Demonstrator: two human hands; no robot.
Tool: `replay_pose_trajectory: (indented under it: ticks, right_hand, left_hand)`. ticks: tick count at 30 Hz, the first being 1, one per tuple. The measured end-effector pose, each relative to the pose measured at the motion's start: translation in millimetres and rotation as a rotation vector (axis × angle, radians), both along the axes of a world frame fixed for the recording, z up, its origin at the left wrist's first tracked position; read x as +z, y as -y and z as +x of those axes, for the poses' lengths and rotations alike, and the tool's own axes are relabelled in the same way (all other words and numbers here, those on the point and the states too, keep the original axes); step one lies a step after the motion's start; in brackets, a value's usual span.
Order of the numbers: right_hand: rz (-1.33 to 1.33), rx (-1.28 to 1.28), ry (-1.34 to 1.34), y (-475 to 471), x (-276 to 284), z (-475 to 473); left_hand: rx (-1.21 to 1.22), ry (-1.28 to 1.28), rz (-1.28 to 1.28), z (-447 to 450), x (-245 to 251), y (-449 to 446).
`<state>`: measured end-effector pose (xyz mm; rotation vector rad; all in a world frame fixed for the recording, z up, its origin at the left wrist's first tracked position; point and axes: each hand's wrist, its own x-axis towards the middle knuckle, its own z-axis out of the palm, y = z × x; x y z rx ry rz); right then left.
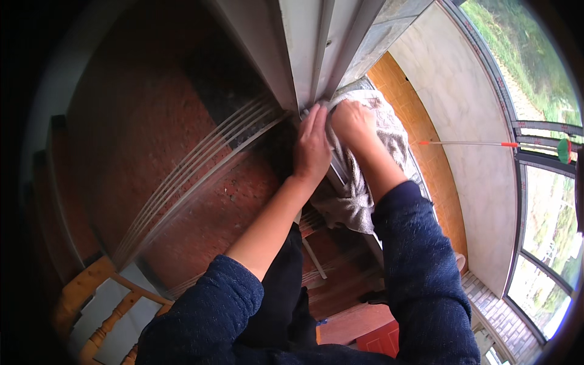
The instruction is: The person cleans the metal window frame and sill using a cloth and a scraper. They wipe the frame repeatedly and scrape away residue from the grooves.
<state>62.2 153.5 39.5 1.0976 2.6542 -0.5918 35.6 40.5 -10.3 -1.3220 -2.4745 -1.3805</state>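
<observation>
My left hand (314, 148) lies at the foot of a pale metal frame (315, 54), its fingers straight and close together, pointing into the corner. The palm is turned away, so anything under it is hidden. Just right of it, my right hand (353, 119) is curled into a fist on a grey-white towel (388, 121), with cloth bunched around the fingers. The towel drapes over a narrow ledge, and its lower end hangs in folds towards me. A metal track (338, 168) shows between my two forearms.
Several pale parallel strips (196, 169) cross the reddish floor (182, 137) on the left. Wooden turned spindles (107, 328) stand lower left, near steps (64, 200). On the right are an orange-brown tiled strip (424, 123), windows (547, 191) and a thin rod (470, 143) with a green end.
</observation>
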Motion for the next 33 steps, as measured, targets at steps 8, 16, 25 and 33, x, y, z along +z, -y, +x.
replay_pose_trajectory:
  ticks: [8,16,25,33]
  right_hand:
    - [-0.478,0.407,0.336,-64.1,-43.9,-16.1]
    - [0.637,0.329,0.167,22.6,-26.3,31.5]
    - [0.559,0.550,0.189,7.7,-3.1,31.9]
    - [0.234,0.269,0.326,20.0,2.1,9.1]
  left_hand:
    - [-0.148,0.048,-0.309,7.7,10.7,-5.3]
    - [-0.118,0.072,-0.110,3.4,3.7,-5.2]
    - [-0.038,0.030,-0.091,-3.4,-3.5,21.9]
    - [0.042,0.093,-0.032,2.4,5.0,15.9]
